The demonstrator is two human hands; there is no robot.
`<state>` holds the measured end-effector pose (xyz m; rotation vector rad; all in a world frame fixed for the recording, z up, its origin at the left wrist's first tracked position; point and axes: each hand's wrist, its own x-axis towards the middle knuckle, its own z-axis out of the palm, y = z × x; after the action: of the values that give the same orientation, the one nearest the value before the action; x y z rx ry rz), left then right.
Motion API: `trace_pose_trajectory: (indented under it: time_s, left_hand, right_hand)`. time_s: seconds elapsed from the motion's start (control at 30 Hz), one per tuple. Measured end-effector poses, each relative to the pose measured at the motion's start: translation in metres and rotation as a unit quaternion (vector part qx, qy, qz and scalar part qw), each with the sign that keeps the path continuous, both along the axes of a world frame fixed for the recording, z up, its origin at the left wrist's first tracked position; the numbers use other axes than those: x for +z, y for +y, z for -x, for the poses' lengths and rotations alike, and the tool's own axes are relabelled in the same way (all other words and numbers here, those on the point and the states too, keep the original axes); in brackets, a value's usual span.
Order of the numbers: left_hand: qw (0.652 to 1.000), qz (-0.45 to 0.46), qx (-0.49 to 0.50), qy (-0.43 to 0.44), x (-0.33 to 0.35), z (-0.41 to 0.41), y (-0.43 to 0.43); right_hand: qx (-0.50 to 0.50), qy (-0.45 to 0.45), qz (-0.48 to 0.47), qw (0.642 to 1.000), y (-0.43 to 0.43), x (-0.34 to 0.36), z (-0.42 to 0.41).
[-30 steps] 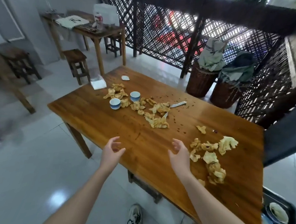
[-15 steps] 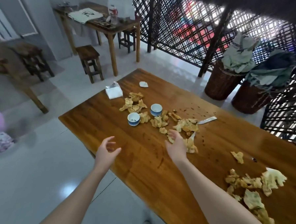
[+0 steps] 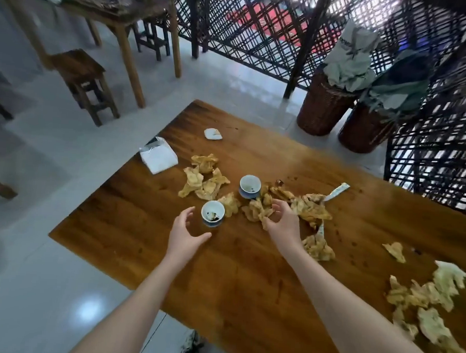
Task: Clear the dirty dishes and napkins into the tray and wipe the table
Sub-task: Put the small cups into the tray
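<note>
On the wooden table [image 3: 221, 278] two small blue-and-white cups stand among crumpled stained napkins. My left hand [image 3: 184, 234] is open, its fingers spread just left of the near cup [image 3: 212, 214], not touching it. My right hand [image 3: 283, 222] curls its fingers around a crumpled napkin [image 3: 258, 211] beside the far cup [image 3: 250, 186]. More napkins lie at the left [image 3: 203, 179], behind my right hand [image 3: 311, 208] and at the right edge [image 3: 425, 302]. A white spoon [image 3: 337, 191] pokes out of the pile. The tray is out of view.
A white tissue pack [image 3: 159, 159] and a small white dish [image 3: 213, 134] sit near the table's far corner. Two wicker baskets [image 3: 323, 108] with cloths stand by a dark lattice screen [image 3: 261, 29]. A stool [image 3: 81, 79] and another table [image 3: 100, 4] are at the back left.
Both hands reached forward toward the cups. My left hand came up beside the near cup, and my right hand's fingers closed on a napkin. The view swung left and nearer.
</note>
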<state>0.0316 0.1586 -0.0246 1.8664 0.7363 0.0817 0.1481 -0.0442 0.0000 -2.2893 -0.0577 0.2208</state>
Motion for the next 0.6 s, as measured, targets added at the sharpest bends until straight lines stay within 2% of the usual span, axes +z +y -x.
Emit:
trace_pose_trajectory:
  time_s: [0.27, 0.43, 0.6]
  left_hand:
    - [0.992, 0.017, -0.118, 0.030, -0.039, -0.058, 0.025]
    - [0.987, 0.029, -0.155, 0.025, -0.059, -0.071, 0.030]
    - [0.989, 0.022, -0.146, 0.012, -0.068, -0.075, 0.035]
  right_hand:
    - [-0.038, 0.026, 0.002, 0.999, 0.048, -0.032, -0.047]
    - [-0.041, 0.035, 0.001, 0.999, 0.066, -0.055, -0.074]
    - [-0.053, 0.045, 0.011, 0.998, 0.081, -0.071, -0.093]
